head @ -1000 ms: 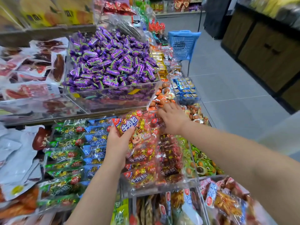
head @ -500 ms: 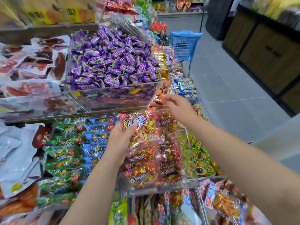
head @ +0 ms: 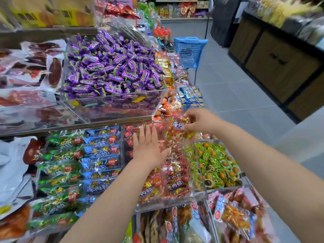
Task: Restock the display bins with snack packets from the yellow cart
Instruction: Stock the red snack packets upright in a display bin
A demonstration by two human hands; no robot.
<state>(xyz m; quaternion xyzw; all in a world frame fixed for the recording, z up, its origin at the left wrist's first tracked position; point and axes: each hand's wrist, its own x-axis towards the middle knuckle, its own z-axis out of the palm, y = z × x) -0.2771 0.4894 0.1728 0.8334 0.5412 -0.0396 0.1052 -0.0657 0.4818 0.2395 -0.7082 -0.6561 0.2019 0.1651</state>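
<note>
Since half a second ago the red snack packet point(head: 178, 122) is changing hands. The left hand point(head: 149, 148), which was gripping it from below, is now letting go, and the right hand point(head: 201, 121) is taking it over. The right fingers point(head: 189, 127) are curling under the packet's upper end with the thumb lying on top, pinching it so that it is hanging over the far end of the clear bin point(head: 171, 201).

The left fingers point(head: 145, 133) are lying straight and slightly spread, holding nothing, palm down over the stacked red packets point(head: 177, 183) in that bin (whether they are pressing or only touching is lost in the blur).

Just beside the left fingers, on the person's left, blue packets point(head: 101, 155) are lying in a column, with green packets point(head: 59, 155) beyond them. Below the right fingers, green-wrapped sweets point(head: 213, 163) are filling the neighbouring compartment.

Beyond both sets of fingertips, a heap of purple candies point(head: 112, 67) is sitting in a clear tray on the upper shelf. Farther off, a blue basket point(head: 190, 50) is standing in the aisle.
</note>
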